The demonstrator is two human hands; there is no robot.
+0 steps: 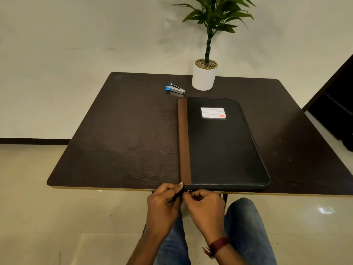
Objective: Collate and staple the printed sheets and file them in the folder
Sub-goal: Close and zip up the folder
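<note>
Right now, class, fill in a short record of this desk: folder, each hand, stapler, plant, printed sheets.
folder: closed, flat on the table, near edge at the table's front edge
left hand: pinches the folder's near corner by the brown spine
right hand: pinches the zip pull on the near edge
stapler: lies beyond the folder, left of the plant pot
plant pot: white, upright at the table's far edge
printed sheets: none in view
</note>
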